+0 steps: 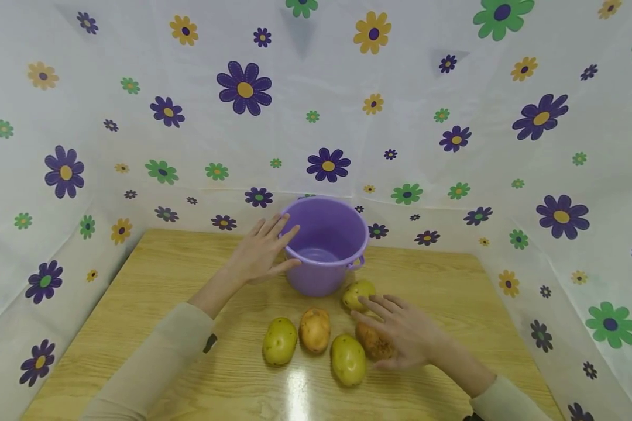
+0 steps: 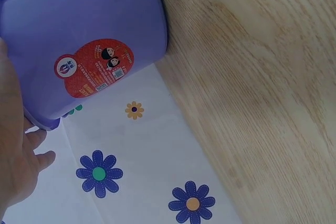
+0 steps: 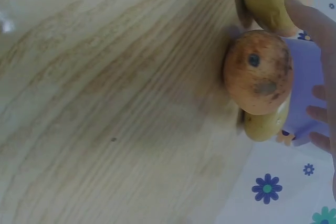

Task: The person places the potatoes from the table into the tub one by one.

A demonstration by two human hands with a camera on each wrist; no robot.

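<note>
Left hand point(image 1: 260, 248): fingers straight and spread, flat against the left side of the purple bucket point(image 1: 327, 244), gripping nothing. Bucket upright, mouth up, at the far middle of the wooden table point(image 1: 153, 280); red sticker point(image 2: 94, 66) on its wall.

Right hand point(image 1: 400, 333): open, fingers relaxed, lying over a brown potato point(image 1: 374, 344) whose long axis runs front to back. Yellow potato point(image 1: 357, 292) sits just beside the bucket's base near the fingertips. Three more potatoes point(image 1: 315, 329) lie to the left in a loose row, long axes pointing roughly toward the bucket.
</note>
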